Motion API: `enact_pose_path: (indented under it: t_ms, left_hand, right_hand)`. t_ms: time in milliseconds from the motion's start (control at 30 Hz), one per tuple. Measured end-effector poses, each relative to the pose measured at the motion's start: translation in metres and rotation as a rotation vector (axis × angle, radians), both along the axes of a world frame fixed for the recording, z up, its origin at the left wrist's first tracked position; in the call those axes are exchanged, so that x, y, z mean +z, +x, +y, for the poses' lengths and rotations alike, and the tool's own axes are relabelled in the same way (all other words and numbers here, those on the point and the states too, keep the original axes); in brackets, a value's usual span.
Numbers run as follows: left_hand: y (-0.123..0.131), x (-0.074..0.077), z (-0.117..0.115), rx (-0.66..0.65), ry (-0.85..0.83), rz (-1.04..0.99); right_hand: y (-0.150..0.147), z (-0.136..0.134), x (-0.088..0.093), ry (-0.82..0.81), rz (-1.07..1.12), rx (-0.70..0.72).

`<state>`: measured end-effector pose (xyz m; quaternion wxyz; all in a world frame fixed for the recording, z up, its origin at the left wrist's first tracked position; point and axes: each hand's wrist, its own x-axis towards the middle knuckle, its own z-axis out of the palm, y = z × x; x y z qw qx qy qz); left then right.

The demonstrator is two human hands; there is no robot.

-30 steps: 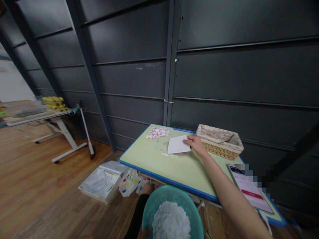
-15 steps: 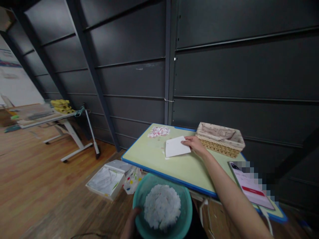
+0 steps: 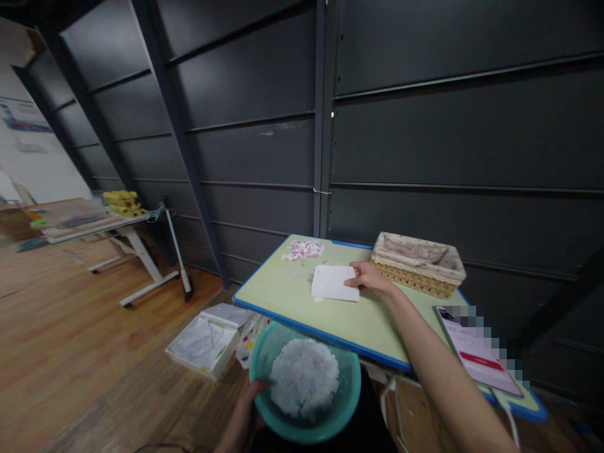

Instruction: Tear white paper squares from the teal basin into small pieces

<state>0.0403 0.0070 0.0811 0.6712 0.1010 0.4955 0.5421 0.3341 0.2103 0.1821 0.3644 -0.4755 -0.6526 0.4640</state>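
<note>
My right hand [image 3: 371,279] is closed on a thin white rectangular card [image 3: 331,283], thumb on top, at its right edge. The card lies flat or just above the pale yellow tabletop [image 3: 278,286]; I cannot tell which. Below the table's front edge, my left hand [image 3: 252,397] grips the left rim of a teal plastic basin [image 3: 350,412]. A heap of small white scraps [image 3: 304,377] fills the basin's middle. Behind the card, a flat patch of pink and white bits [image 3: 302,250] is spread on the table.
A cloth-lined wicker basket [image 3: 415,277] stands at the table's back right. A tablet [image 3: 481,362] with a white cable lies at the right end. On the floor to the left sits an open white box [image 3: 202,346]. A dark panelled wall [image 3: 255,151] rises behind the table.
The card has turned slightly and come down flatter, its far right corner lowered. The basin has shifted up and a little left, with my left hand still on its rim.
</note>
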Motion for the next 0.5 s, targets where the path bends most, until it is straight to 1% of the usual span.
enact_pose_path:
  t_ms: [100, 233, 300, 400, 500]
  left_hand:
    - [0.003, 0.009, -0.006, 0.000, -0.020, -0.011]
    - [-0.001, 0.013, -0.007, -0.002, -0.033, -0.022]
    - [-0.003, 0.014, -0.006, 0.000, -0.003, -0.038]
    - [-0.005, 0.016, -0.005, -0.012, 0.004, -0.001]
    - [-0.006, 0.019, -0.004, -0.033, -0.023, 0.061]
  right_hand:
    - [-0.015, -0.004, -0.004, -0.006, -0.030, 0.079]
    - [-0.035, -0.009, -0.012, 0.011, 0.027, 0.146]
    - [-0.039, -0.010, -0.011, 0.030, 0.091, 0.127]
    - [-0.034, -0.008, -0.007, 0.061, 0.177, 0.039]
    - [-0.026, -0.005, -0.004, 0.043, 0.161, -0.016]
